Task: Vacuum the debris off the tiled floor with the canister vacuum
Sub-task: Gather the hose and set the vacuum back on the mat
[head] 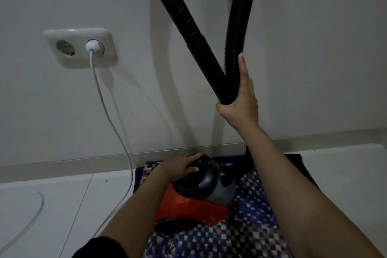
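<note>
The red, grey and black canister vacuum (194, 203) sits on a checked mat at the foot of the wall. My left hand (181, 168) grips the black handle on top of the canister. My right hand (240, 98) is raised and wrapped around the black rigid tube (188, 23) where it meets the ribbed hose (240, 16), holding both against the wall. The hose loops up out of view and comes back down to the canister behind my right forearm. The floor nozzle is out of sight.
A white double socket (80, 48) on the wall has a white plug in its right outlet; the cord (113, 123) hangs down to the white tiled floor (62, 205) and loops at left. A patterned blue mat (240, 232) lies under the vacuum. A few dark specks lie on the tile near the baseboard.
</note>
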The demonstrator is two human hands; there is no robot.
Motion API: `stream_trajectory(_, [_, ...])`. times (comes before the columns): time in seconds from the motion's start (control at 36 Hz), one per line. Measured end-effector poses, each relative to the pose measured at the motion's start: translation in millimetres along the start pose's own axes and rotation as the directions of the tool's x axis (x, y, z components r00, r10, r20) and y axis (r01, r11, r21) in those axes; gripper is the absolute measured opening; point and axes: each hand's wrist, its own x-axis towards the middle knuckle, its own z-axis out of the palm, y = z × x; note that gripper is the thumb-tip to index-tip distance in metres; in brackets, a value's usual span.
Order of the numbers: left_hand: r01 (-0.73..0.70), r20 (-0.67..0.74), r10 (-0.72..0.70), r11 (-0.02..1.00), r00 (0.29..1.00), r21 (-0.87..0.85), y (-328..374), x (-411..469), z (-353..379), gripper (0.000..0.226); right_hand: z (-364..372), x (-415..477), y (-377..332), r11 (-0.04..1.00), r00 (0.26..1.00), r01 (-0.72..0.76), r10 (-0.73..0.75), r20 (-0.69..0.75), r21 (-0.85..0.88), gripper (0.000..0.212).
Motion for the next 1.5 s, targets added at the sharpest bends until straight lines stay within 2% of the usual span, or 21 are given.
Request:
stream_trajectory(0.11, [-0.023,-0.054,0.024,0.999,0.998,0.031,-3,10,13,0.059,8,-1,7,1.0,1.0,0.004,-0.005,-0.031,-0.022,0.111])
stream_trajectory(0.28, [-0.1,-0.258,0.103,0.995,0.961,0.025,1,8,33,0.052,17,0,12,0.997,0.999,-0.005,0.002,-0.035,-0.081,0.113])
stream_trajectory(0.31, [-0.124,-0.285,0.116,0.992,0.952,-0.01,2,7,34,0.051,18,0,13,0.996,0.999,-0.008,0.005,-0.037,-0.09,0.113])
stream_trajectory(0.36, [-0.203,-0.395,0.102,0.953,0.913,-0.223,6,5,31,0.047,18,1,14,0.995,0.999,-0.007,0.003,-0.042,-0.1,0.113])
stream_trajectory(0.42, [-0.28,-0.556,-0.051,0.823,0.829,-0.494,18,1,12,0.039,17,1,16,0.995,0.999,-0.003,-0.002,-0.047,-0.104,0.113])
stream_trajectory(0.47, [-0.42,-0.665,-0.239,0.615,0.707,-0.667,37,-6,-23,0.037,16,0,17,0.995,0.999,0.0,-0.005,-0.044,-0.101,0.114])
stream_trajectory(0.56, [-0.638,-0.732,-0.335,0.359,0.594,-0.682,69,-21,-85,0.041,14,-2,15,0.995,0.999,0.006,-0.01,-0.044,-0.095,0.115])
stream_trajectory(0.61, [-0.724,-0.753,-0.329,0.233,0.57,-0.65,88,-31,-123,0.043,11,-4,13,0.996,0.999,0.014,-0.019,-0.047,-0.093,0.117])
stream_trajectory(0.67, [-0.764,-0.768,-0.29,0.152,0.572,-0.627,104,-39,-153,0.045,7,-4,11,0.996,0.999,0.014,-0.018,-0.05,-0.084,0.12])
stream_trajectory(0.72, [-0.779,-0.787,-0.239,0.149,0.569,-0.609,115,-43,-173,0.045,2,-5,9,0.997,0.998,0.02,-0.024,-0.056,-0.076,0.121])
stream_trajectory(0.86, [-0.783,-0.82,-0.195,0.243,0.539,-0.573,133,-49,-188,0.044,-12,-3,7,0.999,0.998,0.021,-0.023,-0.066,-0.034,0.12])
stream_trajectory(1.08, [-0.793,-0.843,-0.134,0.289,0.521,-0.536,164,-53,-206,0.041,-39,2,8,0.998,0.995,-0.017,0.023,-0.101,0.055,0.12])
stream_trajectory(1.22, [-0.8,-0.846,-0.122,0.277,0.52,-0.532,183,-53,-212,0.036,-48,1,8,0.996,0.985,-0.083,0.079,-0.155,-0.019,0.117])
stream_trajectory(1.36, [-0.793,-0.84,-0.133,0.281,0.526,-0.541,198,-53,-217,0.043,-52,-7,3,0.981,0.972,-0.15,0.124,-0.198,-0.123,0.103])
stream_trajectory(1.5, [-0.792,-0.858,-0.116,0.338,0.501,-0.508,207,-55,-228,0.047,-58,-9,-2,0.989,0.984,0.006,-0.033,-0.178,-0.15,0.079])
